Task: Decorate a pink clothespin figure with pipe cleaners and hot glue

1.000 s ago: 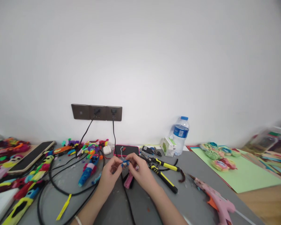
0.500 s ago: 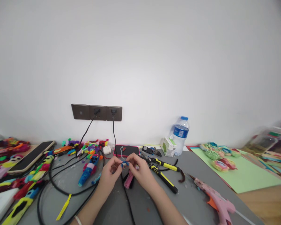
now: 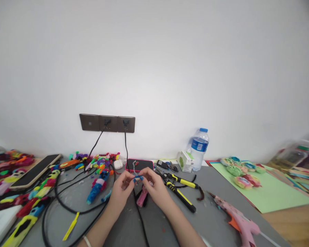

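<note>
My left hand point(image 3: 123, 189) and my right hand point(image 3: 153, 187) meet over the middle of the grey table, fingertips pinched together. Between them is a small piece of blue pipe cleaner point(image 3: 137, 177), mostly covered by the fingers. Just below my right hand lies a pink fuzzy pipe-cleaner figure point(image 3: 142, 197) with dark parts, its top hidden by the fingers. Behind the hands, a grey pipe-cleaner strip point(image 3: 134, 166) rests by a pink-edged phone point(image 3: 144, 164). A blue fuzzy figure point(image 3: 95, 192) is left of my left hand.
Yellow-and-black pliers point(image 3: 181, 196) lie right of my hands, with a pink glue gun point(image 3: 238, 219) farther right. A water bottle point(image 3: 199, 151) and small box point(image 3: 185, 162) stand by the wall. Black cable point(image 3: 57, 192) loops across the left, near colourful figures point(image 3: 45, 185) and another phone point(image 3: 37, 171).
The fingertips have shifted slightly around the blue pipe cleaner, the right thumb moving a little. The whole view has drifted slightly; nothing else has changed place.
</note>
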Demonstrator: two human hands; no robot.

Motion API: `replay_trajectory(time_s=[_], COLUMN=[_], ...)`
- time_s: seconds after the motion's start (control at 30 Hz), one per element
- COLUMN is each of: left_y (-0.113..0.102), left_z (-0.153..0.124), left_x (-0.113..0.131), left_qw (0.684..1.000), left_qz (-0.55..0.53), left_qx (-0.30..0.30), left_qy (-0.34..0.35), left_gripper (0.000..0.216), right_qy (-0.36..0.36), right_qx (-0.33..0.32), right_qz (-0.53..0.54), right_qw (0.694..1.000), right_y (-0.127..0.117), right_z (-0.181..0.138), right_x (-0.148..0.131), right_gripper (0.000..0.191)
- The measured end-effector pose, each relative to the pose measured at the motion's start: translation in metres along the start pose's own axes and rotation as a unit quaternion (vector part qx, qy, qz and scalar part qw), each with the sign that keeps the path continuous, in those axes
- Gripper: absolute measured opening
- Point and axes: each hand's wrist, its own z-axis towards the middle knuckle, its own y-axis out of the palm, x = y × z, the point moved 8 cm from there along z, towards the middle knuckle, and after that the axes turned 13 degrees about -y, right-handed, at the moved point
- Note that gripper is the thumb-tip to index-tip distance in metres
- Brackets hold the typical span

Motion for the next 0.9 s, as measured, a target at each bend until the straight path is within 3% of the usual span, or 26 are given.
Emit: replay_trajectory(time_s=[0.27,0.9], left_y=[0.001,0.005], left_z=[0.000,-0.001], left_x=[-0.006,-0.003], left_qw=[1.000,1.000], left_qz=[0.001,-0.006], left_qx=[-0.011,-0.027], left_qy=[0.000,-0.002], left_gripper=[0.020,0.019], right_qy=[0.007,0.049], right_qx=[0.000,0.005], right_qz=[-0.015,0.070], right_qw=[1.000,0.996], right_y=[-0.003,0.002], right_z=[0.001,-0.002], right_x=[0.005,0.016], right_gripper=[0.008,0.015])
